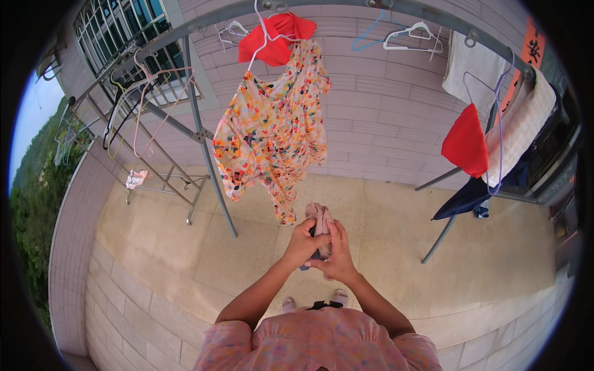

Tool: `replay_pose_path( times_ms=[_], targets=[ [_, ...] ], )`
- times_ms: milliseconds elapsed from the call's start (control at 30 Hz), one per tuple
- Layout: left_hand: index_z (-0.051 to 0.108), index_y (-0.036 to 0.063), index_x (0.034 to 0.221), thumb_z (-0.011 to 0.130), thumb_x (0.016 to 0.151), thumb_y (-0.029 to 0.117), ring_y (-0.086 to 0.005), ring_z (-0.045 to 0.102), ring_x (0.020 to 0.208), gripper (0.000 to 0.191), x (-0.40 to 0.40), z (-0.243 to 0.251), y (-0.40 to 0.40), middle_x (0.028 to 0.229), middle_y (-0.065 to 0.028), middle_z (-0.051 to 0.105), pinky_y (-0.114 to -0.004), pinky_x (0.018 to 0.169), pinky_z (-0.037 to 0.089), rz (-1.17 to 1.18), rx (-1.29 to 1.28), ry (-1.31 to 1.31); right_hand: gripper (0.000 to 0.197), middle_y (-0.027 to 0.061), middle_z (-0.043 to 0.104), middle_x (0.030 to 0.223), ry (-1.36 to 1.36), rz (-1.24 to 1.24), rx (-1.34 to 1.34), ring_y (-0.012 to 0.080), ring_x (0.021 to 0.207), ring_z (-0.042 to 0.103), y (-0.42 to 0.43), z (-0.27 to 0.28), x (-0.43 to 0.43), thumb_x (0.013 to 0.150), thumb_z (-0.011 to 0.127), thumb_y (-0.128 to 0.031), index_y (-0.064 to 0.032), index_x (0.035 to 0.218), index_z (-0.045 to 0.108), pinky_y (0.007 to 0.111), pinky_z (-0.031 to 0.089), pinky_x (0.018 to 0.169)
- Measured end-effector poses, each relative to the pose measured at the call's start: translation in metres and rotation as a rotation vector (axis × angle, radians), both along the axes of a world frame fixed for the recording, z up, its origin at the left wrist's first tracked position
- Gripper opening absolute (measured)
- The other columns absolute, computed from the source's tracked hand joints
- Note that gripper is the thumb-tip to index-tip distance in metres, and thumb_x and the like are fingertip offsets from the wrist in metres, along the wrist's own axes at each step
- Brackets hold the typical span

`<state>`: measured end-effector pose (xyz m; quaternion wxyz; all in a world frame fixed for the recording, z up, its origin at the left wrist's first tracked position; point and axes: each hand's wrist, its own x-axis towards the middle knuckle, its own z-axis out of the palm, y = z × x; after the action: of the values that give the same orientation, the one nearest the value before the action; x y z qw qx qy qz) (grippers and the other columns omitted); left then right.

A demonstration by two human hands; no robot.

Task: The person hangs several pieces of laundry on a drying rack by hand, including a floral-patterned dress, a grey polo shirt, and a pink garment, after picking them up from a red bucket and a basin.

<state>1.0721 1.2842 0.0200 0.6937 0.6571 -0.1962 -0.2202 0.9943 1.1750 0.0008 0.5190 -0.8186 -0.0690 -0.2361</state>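
In front of my chest, both hands grip a bunched pink cloth (319, 213) together with some darker fabric. My left hand (304, 243) closes on its left side, the thumb lying across it. On the other side my right hand (338, 255) pinches the pink cloth between fingers and thumb. Dark fabric shows between the hands, and a bluish bit peeks out below them; the bundle's exact shape is hidden. Just beyond, a floral garment (274, 134) with orange, red and yellow spots hangs from a white hanger (265, 35).
A grey metal drying frame (218, 185) spans overhead. Bare hangers (144, 92) crowd the left rail. Right of me hang a red cloth (466, 141), a purple hanger (500, 134), a checked towel (524, 125) and a navy umbrella-like item (464, 201). A tiled wall (371, 125) stands behind.
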Motion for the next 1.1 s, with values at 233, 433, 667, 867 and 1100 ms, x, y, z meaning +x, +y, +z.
replay_pose_path(
  times_ms=[233,433,667,867,1100],
  targets=[
    [0.056,-0.0037,0.099,0.067,0.069,0.008,-0.0093,0.053,0.079,0.034,0.013,0.012,0.008,0.089,-0.0035,0.058,-0.022,0.072,0.043,-0.186,-0.019,0.161,0.047,0.0086,0.045,0.113,0.099,0.175,0.717,0.0137,0.104,0.044,-0.029,-0.002,0.005,0.075,0.058,0.001,-0.0042,0.120,0.044,0.027,0.037,0.088],
    [0.060,-0.0023,0.091,0.066,0.069,0.005,-0.0089,0.054,0.077,0.024,0.022,0.017,0.013,0.085,-0.0032,0.059,-0.023,0.071,0.044,-0.204,-0.006,0.160,0.049,0.0065,0.049,0.110,0.127,0.235,1.172,0.0147,0.099,0.049,-0.045,-0.001,0.003,0.074,0.058,0.003,-0.0025,0.120,0.042,0.026,0.040,0.085],
    [0.061,-0.0017,0.089,0.064,0.073,0.009,-0.0078,0.053,0.073,0.020,0.015,0.037,0.006,0.079,-0.0011,0.059,-0.022,0.066,0.043,-0.208,0.024,0.151,0.059,0.0071,0.046,0.110,0.279,0.121,0.702,0.0113,0.094,0.047,-0.017,0.048,-0.002,0.066,0.065,-0.002,-0.0037,0.120,0.043,0.022,0.043,0.072],
    [0.061,-0.0020,0.083,0.066,0.072,0.015,-0.0070,0.049,0.068,0.020,0.033,0.047,0.028,0.072,0.0000,0.056,-0.022,0.064,0.040,-0.205,0.105,0.038,0.047,0.0087,0.057,0.096,0.140,0.025,1.202,0.0159,0.086,0.054,-0.055,0.004,-0.005,0.062,0.045,0.005,0.0020,0.109,0.049,0.026,0.042,0.080],
    [0.059,-0.0024,0.066,0.065,0.065,0.012,-0.0165,0.050,0.075,0.015,0.052,0.062,0.061,0.079,-0.0093,0.055,-0.027,0.069,0.037,-0.340,-0.266,0.034,0.066,0.0099,0.056,0.096,0.079,0.047,1.241,0.0176,0.086,0.054,-0.098,0.011,-0.021,0.051,0.039,0.010,-0.0002,0.116,0.045,0.026,0.046,0.072]
  ],
)
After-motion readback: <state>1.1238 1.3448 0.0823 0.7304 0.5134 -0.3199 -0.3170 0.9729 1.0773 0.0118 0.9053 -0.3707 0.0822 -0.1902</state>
